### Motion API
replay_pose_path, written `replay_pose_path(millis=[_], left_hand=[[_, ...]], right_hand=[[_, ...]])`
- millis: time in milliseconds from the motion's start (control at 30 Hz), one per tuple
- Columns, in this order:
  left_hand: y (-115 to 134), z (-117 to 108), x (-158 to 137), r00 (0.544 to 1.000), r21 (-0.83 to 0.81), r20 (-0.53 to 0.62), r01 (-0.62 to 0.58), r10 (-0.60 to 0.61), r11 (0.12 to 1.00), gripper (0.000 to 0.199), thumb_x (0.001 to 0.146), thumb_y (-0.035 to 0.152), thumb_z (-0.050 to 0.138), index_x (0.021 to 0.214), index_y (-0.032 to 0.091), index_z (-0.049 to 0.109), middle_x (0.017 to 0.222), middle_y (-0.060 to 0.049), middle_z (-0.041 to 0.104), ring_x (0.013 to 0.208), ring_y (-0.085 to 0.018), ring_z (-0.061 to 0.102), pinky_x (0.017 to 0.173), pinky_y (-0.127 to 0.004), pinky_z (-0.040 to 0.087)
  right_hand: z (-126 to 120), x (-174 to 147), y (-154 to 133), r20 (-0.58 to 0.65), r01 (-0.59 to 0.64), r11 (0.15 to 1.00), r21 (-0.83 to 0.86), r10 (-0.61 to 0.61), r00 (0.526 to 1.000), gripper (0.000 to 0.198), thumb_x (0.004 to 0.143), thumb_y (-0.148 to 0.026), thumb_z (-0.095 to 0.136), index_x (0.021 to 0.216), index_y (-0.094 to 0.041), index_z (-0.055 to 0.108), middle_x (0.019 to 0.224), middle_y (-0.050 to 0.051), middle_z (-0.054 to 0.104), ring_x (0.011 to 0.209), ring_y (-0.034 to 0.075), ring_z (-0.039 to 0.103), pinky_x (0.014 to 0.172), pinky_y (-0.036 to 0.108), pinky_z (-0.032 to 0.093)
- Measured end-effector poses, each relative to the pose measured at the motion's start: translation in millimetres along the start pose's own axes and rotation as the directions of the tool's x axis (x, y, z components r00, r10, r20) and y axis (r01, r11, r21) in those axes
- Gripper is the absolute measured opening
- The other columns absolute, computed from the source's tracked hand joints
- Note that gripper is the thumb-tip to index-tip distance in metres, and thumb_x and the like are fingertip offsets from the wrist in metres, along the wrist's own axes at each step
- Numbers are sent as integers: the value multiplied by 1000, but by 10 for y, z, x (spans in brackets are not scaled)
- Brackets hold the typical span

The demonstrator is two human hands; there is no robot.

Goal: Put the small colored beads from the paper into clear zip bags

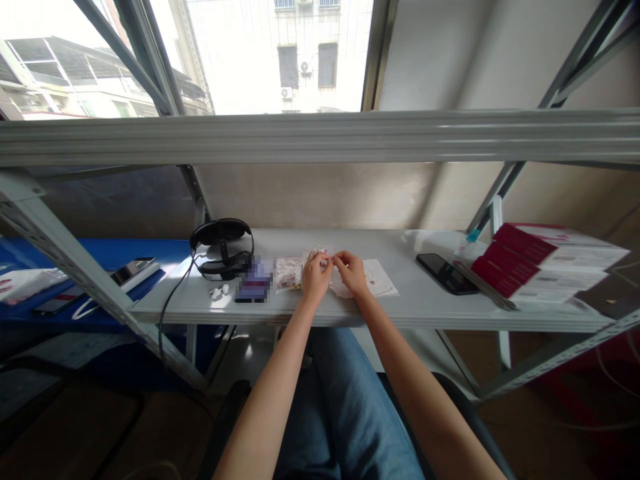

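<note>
Above the grey shelf, my left hand (315, 277) and my right hand (351, 272) meet with their fingertips pinched close together. Whatever small piece lies between the fingers is too tiny to make out. A clear plastic bag of small pale and reddish bits (288, 274) lies just left of my left hand. Behind that hand, part of another clear bag (320, 251) shows. Under and beside my right hand there is a flat white sheet or pouch (383, 279) with a few small reddish bits near it.
Left on the shelf (400, 241) are a black headset (223, 248) with a cable, white earbuds (219, 292) and a blurred-out phone-like item (255, 281). A black phone (447, 273) and stacked red-and-white boxes (530, 263) lie right. A metal beam (320, 138) crosses ahead.
</note>
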State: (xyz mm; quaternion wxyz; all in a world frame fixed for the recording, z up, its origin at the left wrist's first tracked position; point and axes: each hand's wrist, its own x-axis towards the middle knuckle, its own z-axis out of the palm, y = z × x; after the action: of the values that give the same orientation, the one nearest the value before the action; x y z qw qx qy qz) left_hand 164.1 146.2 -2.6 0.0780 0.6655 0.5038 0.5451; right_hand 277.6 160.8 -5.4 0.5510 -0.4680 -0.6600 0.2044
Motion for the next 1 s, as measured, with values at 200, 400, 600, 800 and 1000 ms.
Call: replay_pose_path(millis=[200,400,600,800,1000], left_hand=[[25,9,-17,999,79,17,37,-39,996,4,76,19,53,75,19,56,79,-1,56,69,-12,54,70,-25,41],[5,12,-12,996,68,-10,84,-83,994,3,73,18,53,73,19,57,77,-1,58,67,-13,54,68,-25,41],[-56,30,5,994,-36,-26,103,-104,994,6,74,21,54,73,18,58,75,-1,62,62,-12,55,65,-24,42],[-126,74,9,992,-125,-13,121,-124,985,14,78,29,52,76,17,60,78,-2,64,58,-10,56,58,-22,44],[-164,86,8,988,-165,-9,148,-151,975,18,78,31,52,79,17,62,79,-4,65,58,-10,58,57,-22,45]], right_hand=[[10,-19,-23,-4,-36,982,-184,35,999,20,74,-32,44,69,-19,59,64,1,60,58,13,51,59,24,37],[2,-18,-23,-49,-69,964,-257,58,997,18,72,-30,44,66,-20,58,62,1,60,56,14,51,56,24,35],[-29,-36,-38,-147,-145,964,-224,114,983,19,73,-31,43,65,-20,56,59,1,59,51,13,49,49,23,33],[-24,-39,-43,-100,-49,992,-118,38,994,21,73,-30,47,88,-20,56,73,1,63,55,13,52,53,24,37],[-19,-31,-55,31,96,981,-167,-92,995,17,75,-25,46,79,-19,61,79,3,64,63,14,53,62,26,39]])
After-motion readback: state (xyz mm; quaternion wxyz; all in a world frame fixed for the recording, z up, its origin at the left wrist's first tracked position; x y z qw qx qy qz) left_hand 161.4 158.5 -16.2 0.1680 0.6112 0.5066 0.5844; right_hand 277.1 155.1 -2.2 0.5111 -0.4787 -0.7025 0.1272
